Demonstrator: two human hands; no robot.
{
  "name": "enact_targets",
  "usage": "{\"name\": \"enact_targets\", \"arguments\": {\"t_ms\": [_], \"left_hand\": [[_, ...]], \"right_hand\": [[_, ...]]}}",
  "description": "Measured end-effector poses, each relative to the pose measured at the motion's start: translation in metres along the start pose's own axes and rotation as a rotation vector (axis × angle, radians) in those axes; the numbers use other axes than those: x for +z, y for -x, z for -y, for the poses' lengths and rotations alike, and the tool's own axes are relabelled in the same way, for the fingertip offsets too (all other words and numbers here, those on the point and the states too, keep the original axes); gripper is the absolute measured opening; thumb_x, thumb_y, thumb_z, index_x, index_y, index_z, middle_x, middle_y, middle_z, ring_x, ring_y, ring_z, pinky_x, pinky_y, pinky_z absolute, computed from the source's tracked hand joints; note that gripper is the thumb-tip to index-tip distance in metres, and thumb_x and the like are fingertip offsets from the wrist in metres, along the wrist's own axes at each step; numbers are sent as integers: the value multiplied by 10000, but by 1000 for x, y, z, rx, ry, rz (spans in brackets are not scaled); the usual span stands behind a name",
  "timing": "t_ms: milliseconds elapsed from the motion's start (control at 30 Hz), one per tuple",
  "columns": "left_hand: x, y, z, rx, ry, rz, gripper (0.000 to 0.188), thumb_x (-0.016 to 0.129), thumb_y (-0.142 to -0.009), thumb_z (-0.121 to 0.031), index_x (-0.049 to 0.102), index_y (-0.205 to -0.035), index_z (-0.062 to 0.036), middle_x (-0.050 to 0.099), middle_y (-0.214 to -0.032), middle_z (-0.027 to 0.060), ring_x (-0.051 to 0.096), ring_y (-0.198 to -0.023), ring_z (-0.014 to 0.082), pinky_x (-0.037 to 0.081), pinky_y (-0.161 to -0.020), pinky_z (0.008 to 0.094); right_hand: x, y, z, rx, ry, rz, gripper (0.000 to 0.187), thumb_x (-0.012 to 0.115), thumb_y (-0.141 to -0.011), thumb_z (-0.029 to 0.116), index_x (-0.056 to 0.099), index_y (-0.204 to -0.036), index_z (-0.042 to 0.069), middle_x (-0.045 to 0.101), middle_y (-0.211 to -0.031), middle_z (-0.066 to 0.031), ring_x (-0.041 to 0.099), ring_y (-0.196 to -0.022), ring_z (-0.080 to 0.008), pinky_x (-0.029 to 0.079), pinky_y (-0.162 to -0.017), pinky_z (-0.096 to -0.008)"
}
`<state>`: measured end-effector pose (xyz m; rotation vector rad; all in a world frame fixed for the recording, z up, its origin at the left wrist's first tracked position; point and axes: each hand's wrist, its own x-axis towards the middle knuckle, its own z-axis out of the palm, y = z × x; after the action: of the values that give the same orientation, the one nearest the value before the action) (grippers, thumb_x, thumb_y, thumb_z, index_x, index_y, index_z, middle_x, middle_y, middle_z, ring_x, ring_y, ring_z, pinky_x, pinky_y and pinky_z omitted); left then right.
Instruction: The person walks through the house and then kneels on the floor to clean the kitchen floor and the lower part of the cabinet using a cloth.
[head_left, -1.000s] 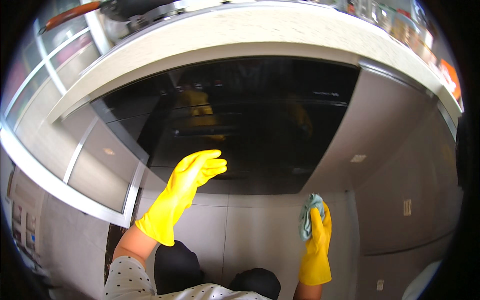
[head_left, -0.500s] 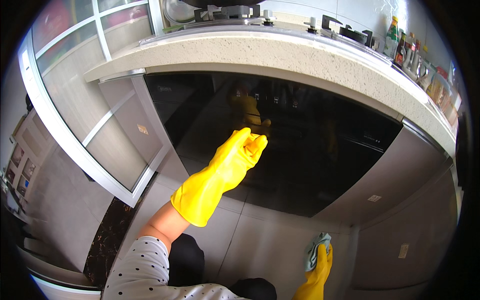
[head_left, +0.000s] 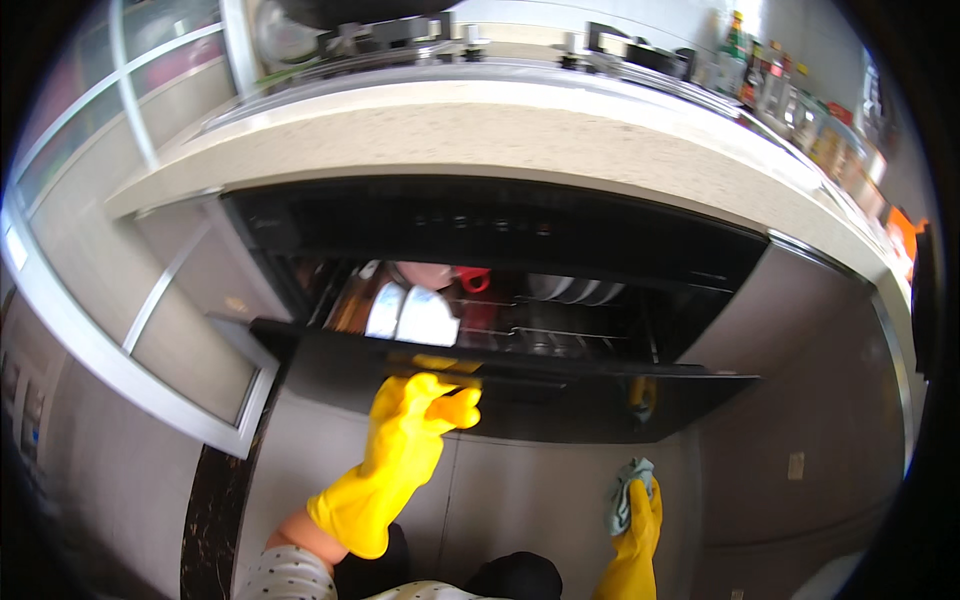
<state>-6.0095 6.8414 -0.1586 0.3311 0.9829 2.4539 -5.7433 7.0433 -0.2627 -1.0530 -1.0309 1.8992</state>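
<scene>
A black glossy drawer front (head_left: 600, 400) under the counter is pulled out toward me. My left hand (head_left: 425, 410), in a yellow rubber glove, has its fingers curled at the left end of the drawer's handle strip; the fingertips are partly hidden. Inside the drawer, white dishes (head_left: 425, 318) stand at the left, beside a pink bowl (head_left: 422, 275) and a red item (head_left: 473, 280). White plates (head_left: 575, 290) stand in a wire rack (head_left: 560, 335). At the lower right, my right hand (head_left: 637, 535), also gloved in yellow, grips a grey-green cloth (head_left: 628, 490), held above the floor.
A speckled cream countertop (head_left: 480, 135) overhangs the drawer, with gas burners (head_left: 650, 55) and several bottles (head_left: 755, 75) on it. To the left stands a white-framed glass door (head_left: 140, 360). Brown cabinet fronts (head_left: 800, 430) are on the right. Grey tiles (head_left: 510, 490) cover the floor.
The drawer has come open, its front moving toward me and lower in view together with my left hand. The dishes inside now show. My right hand still holds the cloth.
</scene>
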Motion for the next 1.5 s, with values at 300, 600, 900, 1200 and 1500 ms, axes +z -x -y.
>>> {"name": "enact_targets", "arguments": {"t_ms": [300,600,900,1200,1500], "left_hand": [[18,39,-6,-6,-97,-147,303,562,-937,-231,659,-1145,-32,715,-984,142,678,-705,230,556,-640,338],[11,45,-8,6,-150,17,391,565,-981,-341,644,-1216,-38,711,-1077,122,658,-736,229,532,-679,323],[6,47,-16,-138,-108,125,478,667,-952,-406,642,-1233,-20,705,-1099,153,721,-835,261,586,-770,379],[-16,62,11,-34,-258,-26,255,628,-960,-77,611,-1206,-14,689,-1081,65,674,-948,195,534,-820,322],[-7,57,-18,-208,50,272,243,500,-1046,-95,579,-1218,57,692,-1122,181,720,-942,262,543,-885,311]], "right_hand": [[-18,-8,8,-45,-38,31,347,684,-959,247,583,-1206,25,655,-932,-45,648,-732,-124,530,-669,-249],[-3,36,82,-230,26,54,511,709,-897,291,575,-1332,58,678,-1159,-103,666,-1040,-214,523,-916,-324],[105,97,151,-729,331,306,532,779,-811,236,616,-1283,52,680,-1213,-195,683,-1030,-246,512,-962,-345],[325,98,172,-1243,1078,1301,553,743,-719,85,602,-1252,38,651,-1056,-172,664,-785,-365,542,-636,-382],[397,88,161,-284,1307,1365,480,656,-955,264,541,-1402,131,693,-1147,-116,695,-1005,-238,557,-889,-326]]}}
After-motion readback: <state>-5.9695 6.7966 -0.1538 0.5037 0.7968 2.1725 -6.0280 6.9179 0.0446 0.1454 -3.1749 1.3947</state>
